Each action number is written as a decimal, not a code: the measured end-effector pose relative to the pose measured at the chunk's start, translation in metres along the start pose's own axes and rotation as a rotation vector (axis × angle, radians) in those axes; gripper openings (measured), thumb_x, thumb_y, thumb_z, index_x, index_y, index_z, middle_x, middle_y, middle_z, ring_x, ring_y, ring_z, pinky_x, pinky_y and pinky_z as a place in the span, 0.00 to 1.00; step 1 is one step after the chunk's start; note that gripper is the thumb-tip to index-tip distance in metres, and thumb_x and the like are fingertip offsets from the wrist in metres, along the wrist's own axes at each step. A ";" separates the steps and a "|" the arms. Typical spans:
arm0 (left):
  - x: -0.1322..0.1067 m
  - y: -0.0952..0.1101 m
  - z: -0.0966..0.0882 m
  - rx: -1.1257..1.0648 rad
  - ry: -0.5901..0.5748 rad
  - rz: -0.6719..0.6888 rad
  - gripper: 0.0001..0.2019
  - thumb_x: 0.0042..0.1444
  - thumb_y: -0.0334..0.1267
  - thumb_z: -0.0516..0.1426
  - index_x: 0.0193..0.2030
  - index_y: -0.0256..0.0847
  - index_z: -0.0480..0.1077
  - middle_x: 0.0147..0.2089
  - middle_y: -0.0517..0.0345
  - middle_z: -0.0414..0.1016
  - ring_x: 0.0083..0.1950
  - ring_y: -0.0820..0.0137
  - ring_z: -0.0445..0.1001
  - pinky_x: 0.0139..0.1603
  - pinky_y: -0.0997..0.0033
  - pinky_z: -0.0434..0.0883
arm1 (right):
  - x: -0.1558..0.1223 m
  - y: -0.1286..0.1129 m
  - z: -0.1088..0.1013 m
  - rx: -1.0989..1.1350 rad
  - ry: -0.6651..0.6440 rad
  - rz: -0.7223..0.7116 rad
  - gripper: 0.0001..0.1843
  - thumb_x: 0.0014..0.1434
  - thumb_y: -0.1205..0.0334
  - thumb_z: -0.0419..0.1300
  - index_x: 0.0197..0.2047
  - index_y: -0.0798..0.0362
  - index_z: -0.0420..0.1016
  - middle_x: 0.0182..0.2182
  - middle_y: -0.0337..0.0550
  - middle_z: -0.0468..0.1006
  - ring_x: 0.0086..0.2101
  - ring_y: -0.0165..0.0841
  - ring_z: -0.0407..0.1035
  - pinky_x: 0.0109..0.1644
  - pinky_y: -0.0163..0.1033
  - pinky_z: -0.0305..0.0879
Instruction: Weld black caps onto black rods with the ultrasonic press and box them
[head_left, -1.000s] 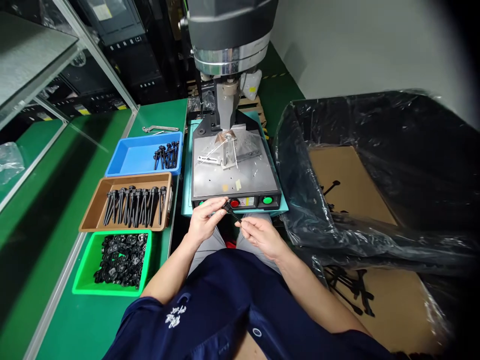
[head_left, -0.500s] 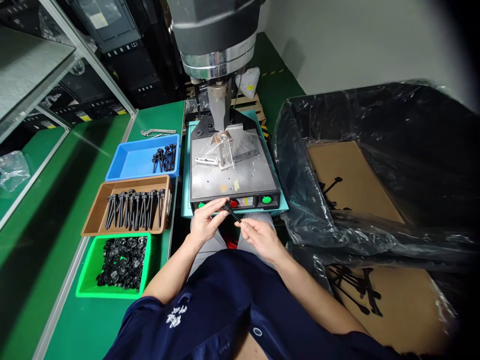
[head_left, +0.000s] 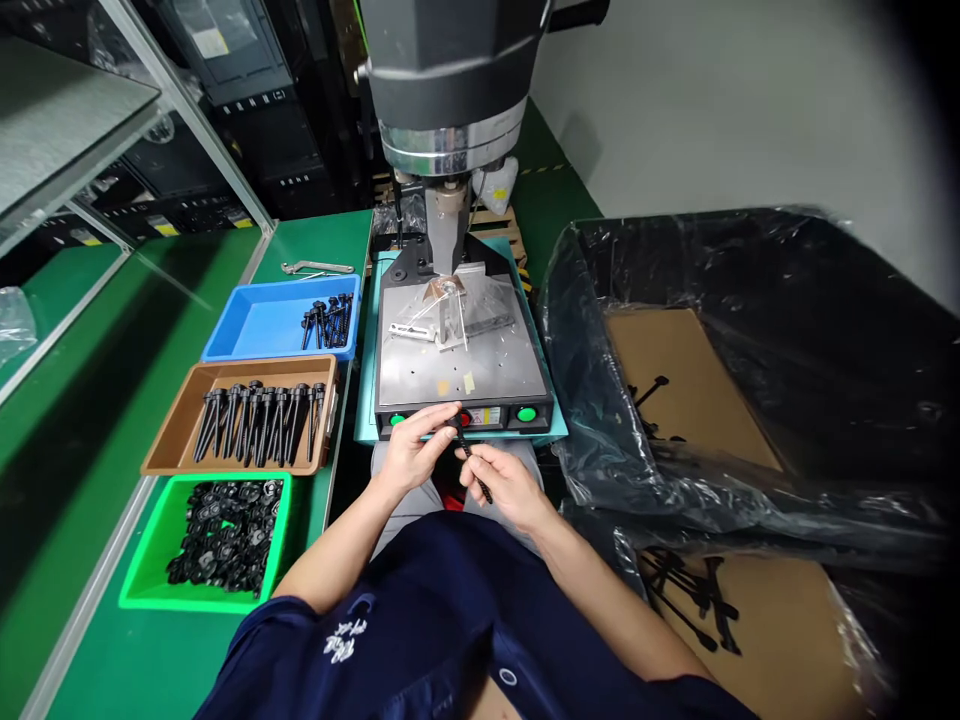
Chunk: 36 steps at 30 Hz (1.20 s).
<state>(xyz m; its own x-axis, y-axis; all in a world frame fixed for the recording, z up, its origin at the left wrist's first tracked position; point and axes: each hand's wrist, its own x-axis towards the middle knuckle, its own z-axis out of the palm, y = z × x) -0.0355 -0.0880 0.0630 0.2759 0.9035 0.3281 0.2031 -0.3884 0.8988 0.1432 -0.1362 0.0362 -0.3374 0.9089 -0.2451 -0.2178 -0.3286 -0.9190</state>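
Note:
Between my hands, in front of the machine's front panel, is a thin black rod-shaped part with a wider upper end. My left hand pinches that upper end between thumb and fingers. Lower down, my right hand is closed round the shaft, and a dark, ridged-looking tip sticks out below its fingers. Ahead stands a press-like machine whose metal horn points down at a fixture on a steel plate. Green buttons sit on the front panel.
At left on the green table are a blue tray and a brown tray with black rod parts, and a green bin of small black pieces. A wrench lies behind. At right stand plastic-lined boxes with cardboard and black parts.
The black rod has turned to a steeper angle, and more of its lower end shows below my right hand. My right hand has shifted slightly left and down. The camera view has moved a little.

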 end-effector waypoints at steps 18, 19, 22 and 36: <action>0.046 -0.101 -0.015 -0.314 0.708 -0.557 0.20 0.51 0.35 0.66 0.50 0.37 0.72 0.57 0.45 0.74 0.53 0.66 0.75 0.55 0.66 0.71 | 0.115 0.009 -0.018 0.174 0.303 -0.003 0.24 0.50 0.44 0.69 0.40 0.52 0.71 0.45 0.46 0.75 0.26 0.26 0.70 0.22 0.30 0.61; 0.055 -0.105 -0.019 -0.353 0.732 -0.582 0.20 0.50 0.34 0.67 0.50 0.36 0.71 0.57 0.45 0.74 0.53 0.67 0.75 0.54 0.68 0.71 | 0.125 0.010 -0.019 0.163 0.322 -0.008 0.23 0.50 0.45 0.68 0.40 0.52 0.71 0.44 0.45 0.75 0.27 0.27 0.71 0.22 0.30 0.63; 0.079 -0.111 -0.027 -0.593 0.690 -0.658 0.20 0.49 0.33 0.68 0.47 0.36 0.69 0.51 0.48 0.76 0.48 0.72 0.77 0.50 0.71 0.73 | 0.151 0.010 -0.022 0.115 0.368 -0.022 0.21 0.52 0.48 0.67 0.43 0.52 0.70 0.44 0.46 0.73 0.29 0.29 0.73 0.24 0.30 0.65; 0.098 -0.070 -0.033 -0.953 0.481 -0.668 0.10 0.52 0.35 0.66 0.35 0.36 0.69 0.33 0.55 0.78 0.31 0.74 0.79 0.30 0.78 0.74 | 0.168 -0.051 -0.100 -0.375 0.695 -0.535 0.27 0.57 0.44 0.57 0.51 0.55 0.73 0.72 0.56 0.42 0.49 0.39 0.71 0.33 0.35 0.75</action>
<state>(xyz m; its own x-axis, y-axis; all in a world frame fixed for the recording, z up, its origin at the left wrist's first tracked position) -0.0536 0.0333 0.0418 -0.0294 0.9250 -0.3789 -0.6417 0.2731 0.7167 0.1891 0.0594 0.0114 0.3680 0.9038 0.2184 0.1629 0.1685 -0.9721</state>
